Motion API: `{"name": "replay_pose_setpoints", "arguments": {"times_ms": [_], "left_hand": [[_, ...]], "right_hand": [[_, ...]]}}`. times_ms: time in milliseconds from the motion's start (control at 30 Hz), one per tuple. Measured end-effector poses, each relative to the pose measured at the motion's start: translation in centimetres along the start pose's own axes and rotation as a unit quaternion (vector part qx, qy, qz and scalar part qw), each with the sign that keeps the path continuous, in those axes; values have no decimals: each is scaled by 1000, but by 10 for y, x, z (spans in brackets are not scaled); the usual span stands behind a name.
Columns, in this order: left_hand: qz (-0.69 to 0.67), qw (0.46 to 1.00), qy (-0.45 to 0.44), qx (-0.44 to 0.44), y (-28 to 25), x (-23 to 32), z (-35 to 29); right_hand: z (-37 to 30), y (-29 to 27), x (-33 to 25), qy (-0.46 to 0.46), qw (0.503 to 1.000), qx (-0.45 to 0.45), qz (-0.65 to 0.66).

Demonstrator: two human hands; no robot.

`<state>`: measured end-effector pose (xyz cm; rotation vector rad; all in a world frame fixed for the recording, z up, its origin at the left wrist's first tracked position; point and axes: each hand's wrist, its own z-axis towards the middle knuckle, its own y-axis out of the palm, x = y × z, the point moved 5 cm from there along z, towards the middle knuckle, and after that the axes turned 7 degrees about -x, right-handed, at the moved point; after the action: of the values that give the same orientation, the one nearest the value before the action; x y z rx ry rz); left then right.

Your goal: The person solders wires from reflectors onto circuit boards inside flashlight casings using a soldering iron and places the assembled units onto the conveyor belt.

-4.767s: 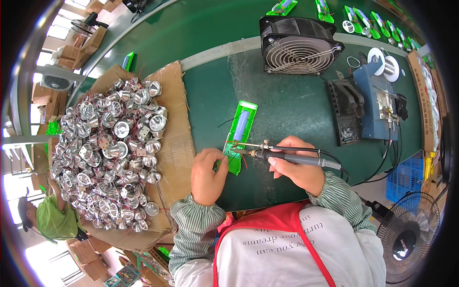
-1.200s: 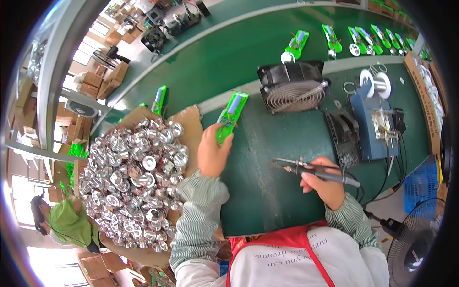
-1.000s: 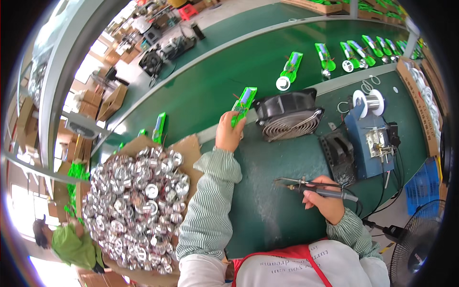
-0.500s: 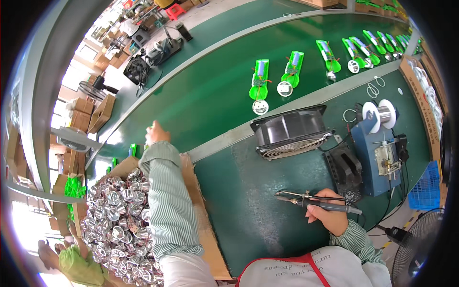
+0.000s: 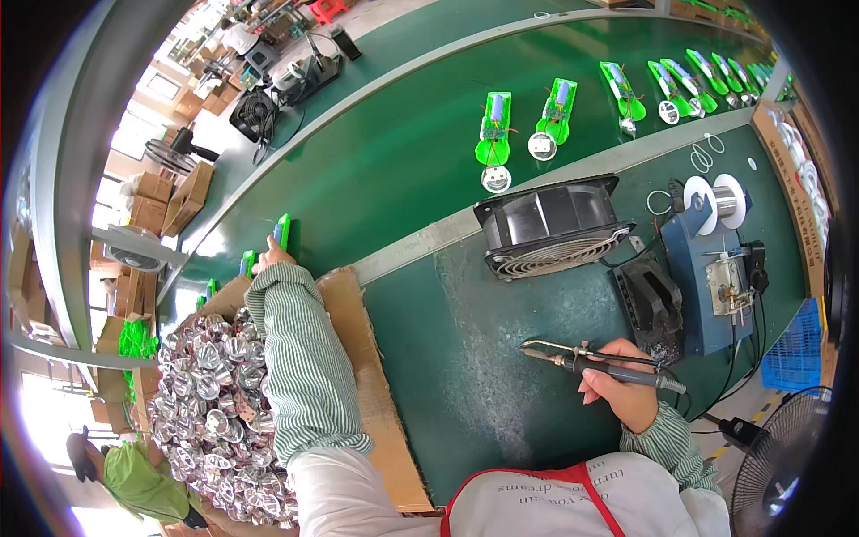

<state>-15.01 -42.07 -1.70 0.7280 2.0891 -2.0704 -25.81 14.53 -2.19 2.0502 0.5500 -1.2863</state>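
Observation:
My left hand [image 5: 272,258] reaches across the far-left part of the green belt, its fingers at the near end of a bright green plastic casing [image 5: 284,231]. They seem closed on that end, though the grip is partly hidden. My right hand [image 5: 624,385] holds a soldering iron [image 5: 613,373], with a thin metal guide tube [image 5: 559,347] running along it. The iron's tip points left over the worn green bench mat [image 5: 429,376]. Beneath my left forearm stands a cardboard box of shiny silver lamp cups [image 5: 215,394].
A black box fan [image 5: 555,228] stands behind the iron. To the right are a black iron holder [image 5: 649,304] and a blue feeder with a solder spool [image 5: 716,204]. Green casings with wired lamp cups [image 5: 494,134] lie along the belt. A person in green [image 5: 143,483] is at lower left.
My left hand has drawn back slightly toward the left, and a green casing now shows at its fingertips. My right hand keeps the soldering iron almost still. The view has shifted a little.

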Motion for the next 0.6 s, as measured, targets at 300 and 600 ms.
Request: {"name": "replay_pose_setpoints", "arguments": {"times_ms": [300, 600], "left_hand": [[-153, 977, 137, -61, 12, -12, 21], [-265, 922, 252, -127, -14, -4, -70]], "right_hand": [[-2, 1, 0, 4, 1000, -8, -15], [-11, 4, -2, -18, 999, -45, 16]]}}
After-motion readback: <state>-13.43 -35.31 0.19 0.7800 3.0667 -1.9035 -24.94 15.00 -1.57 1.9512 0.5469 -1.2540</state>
